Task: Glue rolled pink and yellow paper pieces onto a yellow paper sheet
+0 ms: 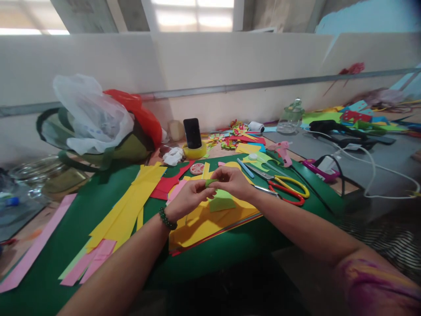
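Note:
A small green piece of paper [211, 181] is pinched between the fingertips of both hands. My left hand [189, 195], with a dark bead bracelet [167, 219] at the wrist, closes on its left end. On its right end my right hand [235, 182] is closed too. Below them lies a stack of yellow sheets [197, 235], with a light green piece [222, 200] on top. Red-handled scissors [289, 198] and yellow-handled scissors [296, 183] lie right of my right hand, beside a light blue stick [245, 168].
Yellow paper strips [128, 206] and pink strips [98, 259] lie on the green mat [230, 259] at left. A phone [192, 133] stands on a yellow tape roll [195, 150]. A pink glue gun [282, 152] with a cord is at right. Bags [98, 127] sit at the back left.

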Tool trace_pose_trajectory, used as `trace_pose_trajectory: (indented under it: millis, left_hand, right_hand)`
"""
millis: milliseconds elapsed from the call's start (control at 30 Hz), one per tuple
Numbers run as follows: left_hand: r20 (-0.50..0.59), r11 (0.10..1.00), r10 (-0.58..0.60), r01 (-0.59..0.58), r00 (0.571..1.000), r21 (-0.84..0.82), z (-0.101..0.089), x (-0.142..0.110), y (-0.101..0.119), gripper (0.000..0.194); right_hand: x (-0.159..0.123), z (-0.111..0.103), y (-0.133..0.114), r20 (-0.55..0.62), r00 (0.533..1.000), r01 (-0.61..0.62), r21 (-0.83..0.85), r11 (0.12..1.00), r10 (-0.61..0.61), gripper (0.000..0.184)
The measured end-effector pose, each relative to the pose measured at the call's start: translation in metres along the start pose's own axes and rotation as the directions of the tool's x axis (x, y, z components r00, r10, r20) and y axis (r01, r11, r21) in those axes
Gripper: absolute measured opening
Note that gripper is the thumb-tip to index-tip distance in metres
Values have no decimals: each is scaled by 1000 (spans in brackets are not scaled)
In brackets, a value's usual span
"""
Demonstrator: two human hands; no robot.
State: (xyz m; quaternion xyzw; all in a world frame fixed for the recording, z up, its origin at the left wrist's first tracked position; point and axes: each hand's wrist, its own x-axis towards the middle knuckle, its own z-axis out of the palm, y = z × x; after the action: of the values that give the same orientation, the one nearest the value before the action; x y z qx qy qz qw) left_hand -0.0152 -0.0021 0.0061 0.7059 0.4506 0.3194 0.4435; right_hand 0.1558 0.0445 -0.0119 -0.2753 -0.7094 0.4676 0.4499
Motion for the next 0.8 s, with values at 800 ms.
trace_pose_trajectory:
  millis: [800]
  left_hand:
    - [-210,997,31,-47,977,-68,4,2,-4,22]
  right_hand:
    - [0,-2,-1,-21,996,-90,67,994,91,34]
